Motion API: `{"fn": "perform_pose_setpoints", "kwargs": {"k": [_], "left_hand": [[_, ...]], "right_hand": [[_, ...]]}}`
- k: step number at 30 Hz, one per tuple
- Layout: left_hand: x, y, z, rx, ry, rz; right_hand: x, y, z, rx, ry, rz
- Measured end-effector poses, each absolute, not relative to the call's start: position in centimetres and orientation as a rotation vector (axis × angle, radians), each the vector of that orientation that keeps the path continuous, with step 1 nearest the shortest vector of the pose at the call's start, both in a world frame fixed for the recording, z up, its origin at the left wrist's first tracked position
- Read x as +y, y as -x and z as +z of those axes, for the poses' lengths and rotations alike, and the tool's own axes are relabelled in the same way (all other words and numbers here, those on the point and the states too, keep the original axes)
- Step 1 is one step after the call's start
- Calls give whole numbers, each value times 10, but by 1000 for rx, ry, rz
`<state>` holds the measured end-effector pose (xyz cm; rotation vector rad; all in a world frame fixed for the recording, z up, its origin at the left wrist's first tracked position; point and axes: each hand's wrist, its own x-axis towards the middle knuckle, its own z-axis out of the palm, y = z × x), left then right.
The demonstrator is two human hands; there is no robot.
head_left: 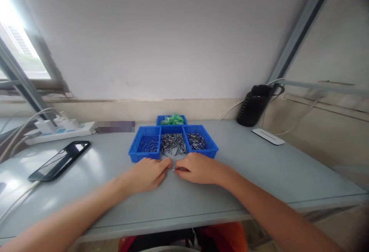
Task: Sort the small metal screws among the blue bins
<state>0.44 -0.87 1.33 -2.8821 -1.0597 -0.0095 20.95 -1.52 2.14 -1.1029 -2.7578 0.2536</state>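
My left hand (148, 173) and my right hand (198, 168) meet just in front of the blue bins, fingertips pinched. Between them runs a thin, short metal piece (171, 169), gripped at its left end by the left and at its right end by the right. It looks like a screw or pin, too small to be sure. Similar loose metal pieces fill the middle of the bin group (173, 142). Fewer lie in the left blue bin (144, 156), and a pile sits in the right blue bin (211, 144).
Behind stands another blue bin (159, 119) with green plastic bags (174, 119). A phone (60, 161) and a power strip (62, 132) with plugs lie left. On the right are a black bottle (252, 107) and a white flat device (268, 136). The table's front edge (173, 223) is near me.
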Motion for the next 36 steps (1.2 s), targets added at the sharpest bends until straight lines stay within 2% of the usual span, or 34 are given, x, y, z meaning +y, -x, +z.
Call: {"fn": "perform_pose_setpoints", "kwargs": {"k": [19,36], "left_hand": [[-12,-4,20,-1051,2953,87],[-10,-6,15,-1029,2937,-32]], "right_hand": [[-15,-210,20,-2790,1096,187],[-15,-209,19,-2789,1098,169]]}}
